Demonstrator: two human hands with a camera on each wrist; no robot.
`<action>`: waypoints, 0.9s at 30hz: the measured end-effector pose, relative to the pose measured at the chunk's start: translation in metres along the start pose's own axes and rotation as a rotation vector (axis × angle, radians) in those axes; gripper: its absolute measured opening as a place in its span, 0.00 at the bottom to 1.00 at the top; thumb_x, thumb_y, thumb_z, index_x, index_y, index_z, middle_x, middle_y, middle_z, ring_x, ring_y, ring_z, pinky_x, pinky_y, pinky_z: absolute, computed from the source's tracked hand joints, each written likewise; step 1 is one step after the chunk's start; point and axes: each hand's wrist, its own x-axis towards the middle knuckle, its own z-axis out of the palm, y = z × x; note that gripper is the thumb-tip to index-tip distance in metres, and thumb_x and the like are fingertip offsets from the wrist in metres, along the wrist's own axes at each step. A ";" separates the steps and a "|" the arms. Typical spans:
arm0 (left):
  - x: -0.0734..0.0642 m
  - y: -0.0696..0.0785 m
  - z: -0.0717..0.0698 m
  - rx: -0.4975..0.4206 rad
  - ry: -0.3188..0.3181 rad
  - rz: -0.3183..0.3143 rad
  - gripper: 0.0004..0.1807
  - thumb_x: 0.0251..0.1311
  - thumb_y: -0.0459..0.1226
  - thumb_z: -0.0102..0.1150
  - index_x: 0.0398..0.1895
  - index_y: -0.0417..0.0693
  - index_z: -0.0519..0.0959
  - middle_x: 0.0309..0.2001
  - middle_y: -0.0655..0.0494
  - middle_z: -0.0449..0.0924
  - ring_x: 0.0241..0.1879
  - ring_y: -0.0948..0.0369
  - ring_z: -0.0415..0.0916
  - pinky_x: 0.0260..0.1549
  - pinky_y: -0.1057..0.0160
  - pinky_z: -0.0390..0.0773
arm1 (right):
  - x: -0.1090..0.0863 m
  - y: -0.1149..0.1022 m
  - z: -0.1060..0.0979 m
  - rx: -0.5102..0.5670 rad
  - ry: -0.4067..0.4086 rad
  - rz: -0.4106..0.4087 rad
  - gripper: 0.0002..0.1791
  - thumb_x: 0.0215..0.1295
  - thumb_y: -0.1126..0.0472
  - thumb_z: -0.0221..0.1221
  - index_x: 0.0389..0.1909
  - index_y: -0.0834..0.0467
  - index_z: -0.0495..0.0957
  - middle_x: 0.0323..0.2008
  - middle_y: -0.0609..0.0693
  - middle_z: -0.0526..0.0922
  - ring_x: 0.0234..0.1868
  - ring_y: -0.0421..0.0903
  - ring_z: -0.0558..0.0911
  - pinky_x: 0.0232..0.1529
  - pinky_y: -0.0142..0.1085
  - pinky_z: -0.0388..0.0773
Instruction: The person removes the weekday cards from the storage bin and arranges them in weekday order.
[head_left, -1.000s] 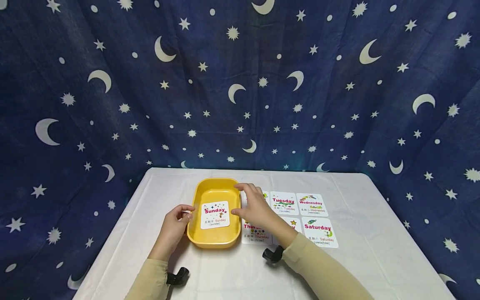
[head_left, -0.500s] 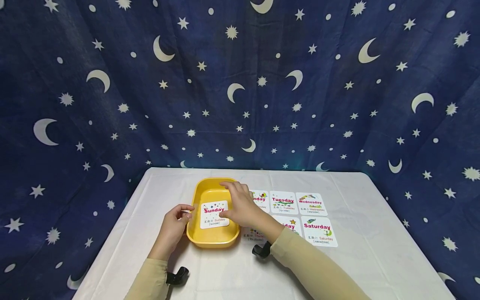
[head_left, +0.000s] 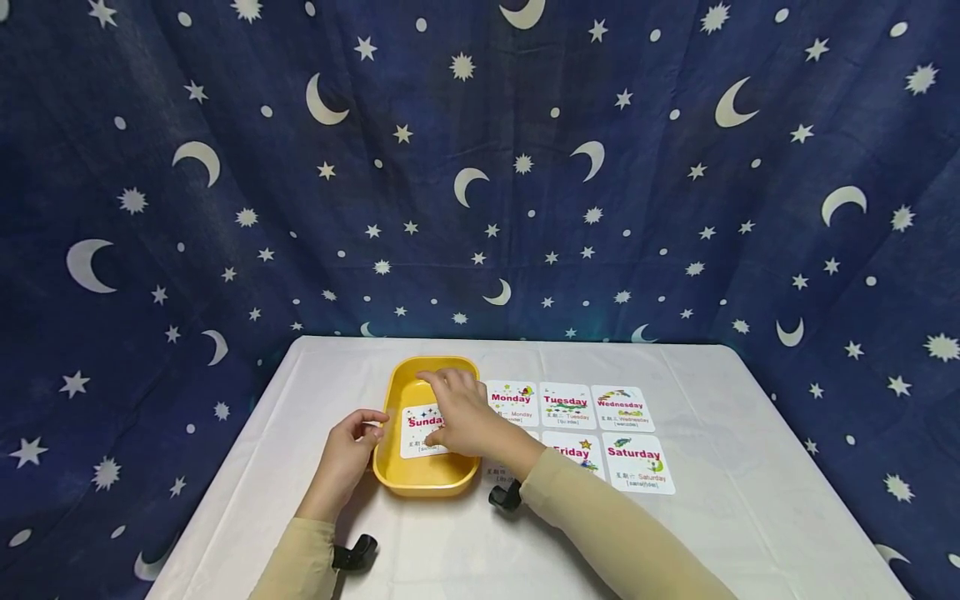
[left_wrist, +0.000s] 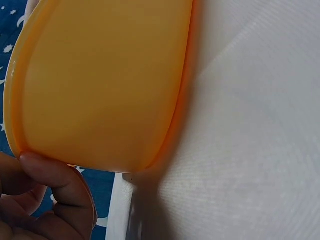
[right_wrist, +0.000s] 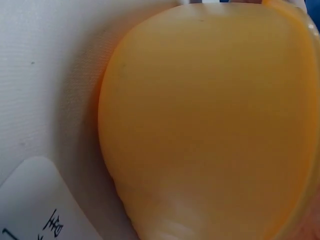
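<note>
A yellow plastic tray [head_left: 420, 483] stands on the table's left half, with a white Sunday card [head_left: 418, 447] lying inside it. My left hand [head_left: 347, 460] pinches the tray's left rim; in the left wrist view its thumb and fingers [left_wrist: 55, 175] meet at the edge. Over the tray's right rim reaches my right hand [head_left: 468, 417], thumb and index finger spread apart above the card, covering its right part. Only the tray's outer side wall [right_wrist: 210, 110] fills the right wrist view, so the fingertips are hidden there.
Right of the tray lie two rows of day cards, among them Monday [head_left: 512, 410], Tuesday [head_left: 567, 412], Wednesday [head_left: 622, 421], Friday [head_left: 577, 447] and Saturday [head_left: 637, 468]. The right wrist covers part of the lower row. A starry blue curtain [head_left: 420, 200] hangs behind the white table [head_left: 720, 450].
My right hand has moved left from the tray's right rim to over the Sunday card, uncovering the Monday card. The left hand and the tray have stayed in place.
</note>
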 end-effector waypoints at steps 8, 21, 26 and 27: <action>0.001 -0.001 0.001 0.010 -0.002 0.006 0.12 0.78 0.29 0.54 0.57 0.39 0.82 0.38 0.49 0.75 0.32 0.59 0.71 0.25 0.66 0.78 | 0.007 -0.004 0.008 -0.113 -0.081 -0.014 0.62 0.52 0.44 0.83 0.83 0.39 0.56 0.76 0.54 0.69 0.76 0.57 0.65 0.71 0.54 0.65; 0.001 0.000 -0.001 0.006 -0.012 0.005 0.12 0.78 0.29 0.54 0.58 0.39 0.82 0.39 0.48 0.74 0.32 0.58 0.72 0.25 0.65 0.80 | 0.016 -0.007 0.017 -0.249 -0.169 -0.003 0.63 0.52 0.40 0.82 0.85 0.38 0.54 0.73 0.53 0.71 0.74 0.55 0.67 0.73 0.53 0.66; 0.001 0.000 -0.001 0.005 -0.006 0.005 0.12 0.77 0.28 0.54 0.58 0.39 0.82 0.39 0.48 0.75 0.32 0.58 0.72 0.25 0.65 0.80 | 0.020 -0.007 0.019 -0.268 -0.189 0.008 0.63 0.51 0.41 0.82 0.84 0.38 0.54 0.71 0.52 0.72 0.71 0.54 0.68 0.71 0.51 0.67; 0.001 0.000 -0.001 0.006 -0.005 0.005 0.12 0.77 0.28 0.54 0.57 0.39 0.82 0.39 0.48 0.75 0.32 0.58 0.72 0.25 0.66 0.79 | 0.021 -0.008 0.020 -0.276 -0.194 0.009 0.63 0.51 0.42 0.83 0.84 0.38 0.55 0.71 0.52 0.72 0.71 0.53 0.68 0.70 0.51 0.67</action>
